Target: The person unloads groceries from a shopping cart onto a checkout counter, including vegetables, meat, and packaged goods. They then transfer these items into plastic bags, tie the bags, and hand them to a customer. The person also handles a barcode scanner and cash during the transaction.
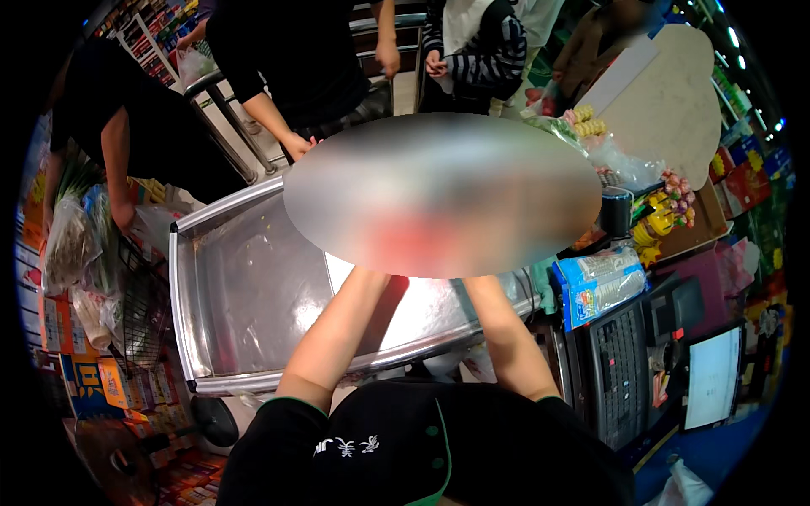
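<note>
Both my forearms, the left one (338, 332) and the right one (506, 335), reach forward over a metal-rimmed checkout counter (253, 297). A large blurred oval covers my two hands and whatever they may touch. Within the blur, a red patch (411, 243) shows near my left wrist, too smeared to name. A bright white surface (436, 310) lies on the counter between my forearms. To the right of my right forearm rests a blue and white plastic packet (601, 284), beside a black keyboard (617, 379).
A lit screen (714, 378) stands at the far right. Wrapped lollipops (678, 193) and a dark cylinder (616, 212) sit by the counter's right end. Several people stand beyond it, near metal railings (231, 126). At left, bagged vegetables (73, 243) hang by a wire basket (140, 310).
</note>
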